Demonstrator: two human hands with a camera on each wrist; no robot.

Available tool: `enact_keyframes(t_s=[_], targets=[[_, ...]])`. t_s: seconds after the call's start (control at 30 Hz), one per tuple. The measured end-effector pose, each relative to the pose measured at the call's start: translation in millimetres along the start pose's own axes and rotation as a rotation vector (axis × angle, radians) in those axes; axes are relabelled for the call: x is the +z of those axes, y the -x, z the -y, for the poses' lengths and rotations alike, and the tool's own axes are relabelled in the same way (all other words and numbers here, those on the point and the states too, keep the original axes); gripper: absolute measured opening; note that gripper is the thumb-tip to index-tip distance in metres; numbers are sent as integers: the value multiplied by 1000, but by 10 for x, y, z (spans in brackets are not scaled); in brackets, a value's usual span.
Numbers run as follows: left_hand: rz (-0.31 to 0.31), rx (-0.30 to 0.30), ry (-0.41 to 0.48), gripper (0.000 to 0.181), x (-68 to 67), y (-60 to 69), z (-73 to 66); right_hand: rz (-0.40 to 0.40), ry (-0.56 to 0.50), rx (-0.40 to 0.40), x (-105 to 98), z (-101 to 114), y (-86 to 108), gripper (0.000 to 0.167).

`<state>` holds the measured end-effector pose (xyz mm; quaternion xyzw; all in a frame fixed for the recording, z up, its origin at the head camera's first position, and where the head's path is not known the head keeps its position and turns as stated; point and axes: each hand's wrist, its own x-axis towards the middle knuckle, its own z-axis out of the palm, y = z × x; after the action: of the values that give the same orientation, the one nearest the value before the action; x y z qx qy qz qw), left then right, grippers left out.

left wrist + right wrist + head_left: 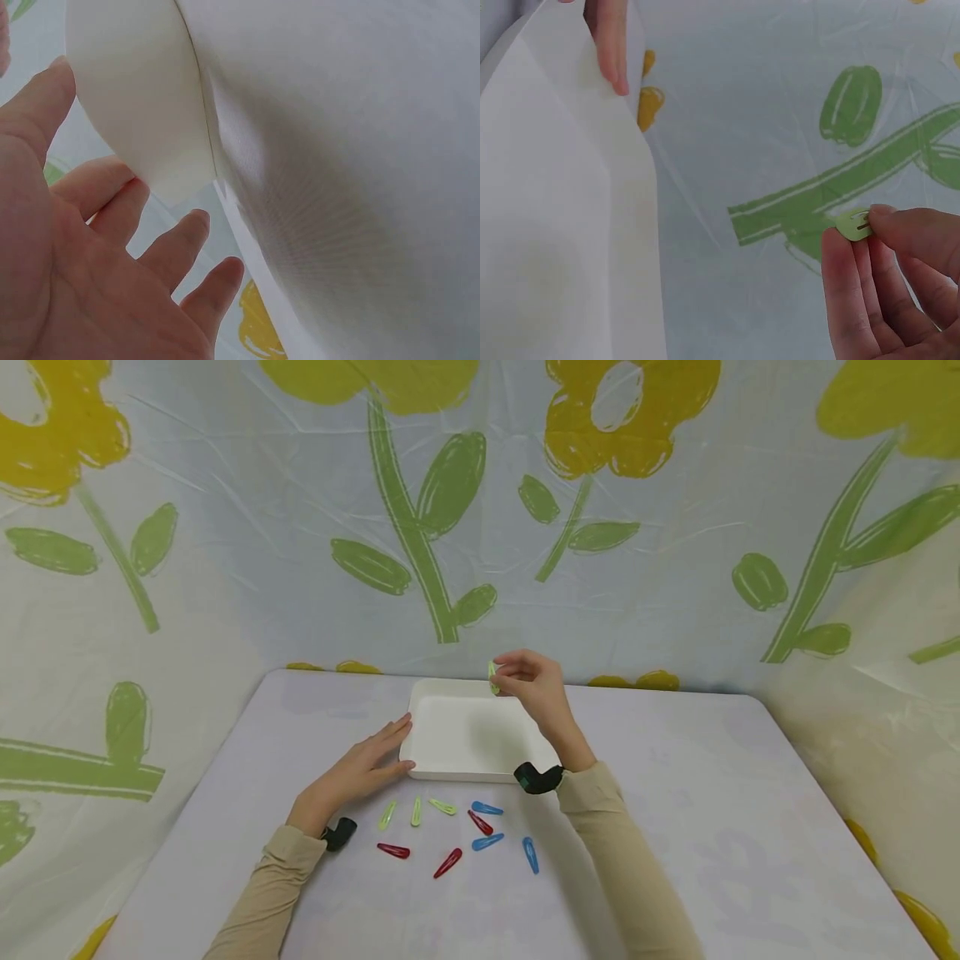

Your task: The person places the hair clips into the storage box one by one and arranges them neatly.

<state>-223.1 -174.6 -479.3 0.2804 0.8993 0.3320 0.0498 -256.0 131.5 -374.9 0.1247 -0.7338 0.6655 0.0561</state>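
Beige sleeves (630, 860) enter at five and seven o'clock, framing the bench (675, 793) before you. Your right hand (534, 683) has thumb and fingers clamped on a green clip (492, 668), held up just past twelve o'clock from the middle of the white tray (442, 735). Note the governing relation: the clip projects at nine o'clock from these fingers, and the tray's floor lies at six o'clock from it. In the head view the clip's long axis stands nearly upright, twelve to six; you cannot tell which end is the narrow tip. Your left hand (363, 768), farther from the clip, touches the tray at nine o'clock, fingers straight and apart. Nine loose clips (416, 811) lie at six o'clock from the tray.
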Motion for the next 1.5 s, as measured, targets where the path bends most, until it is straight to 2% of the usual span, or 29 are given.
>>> enact_keyframes(t_s=[0.23, 0.53, 1.0, 1.33, 1.5], targets=[[-6, 0, -5, 75, -5, 19, -2, 5, -38, -14, 159, -72, -111, 21], [-10, 25, 4, 73, -11, 1, -12, 6, -69, 28, 343, -143, -222, 19], [0, 4, 3, 74, -6, -18, 2, -16, -178, 145, 498, -465, -332, 17], [-4, 5, -2, 74, -3, -11, 4, -44, -209, 282, 579, -667, -376, 23], [-3, 1, -7, 74, -5, -10, 4, -22, -183, 334, 636, -760, -382, 24]])
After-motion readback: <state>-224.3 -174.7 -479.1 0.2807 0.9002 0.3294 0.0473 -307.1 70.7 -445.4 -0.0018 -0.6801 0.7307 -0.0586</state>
